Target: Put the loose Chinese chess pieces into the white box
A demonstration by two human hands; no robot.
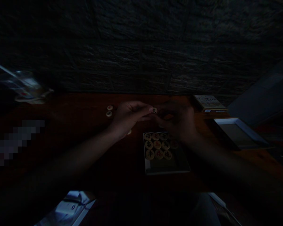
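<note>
My left hand (130,117) pinches a round xiangqi piece (154,110) between thumb and fingers, above the dark wooden table. My right hand (179,121) comes up against the same piece from the other side; its fingers are blurred and dim, so its hold is unclear. Below the hands lies a shallow open box (167,172) with rows of pieces bearing red or black characters, its near part bare. Left of my left hand are a red-marked piece (109,107) and a black-marked piece (108,114). Another piece (129,132) peeks out from beneath my left wrist.
An empty box lid or tray (240,146) rests at the right, with a flat printed box (209,102) behind it. A clear cup with a straw (29,86) stands at the far left. The stone wall (132,59) borders the table's back.
</note>
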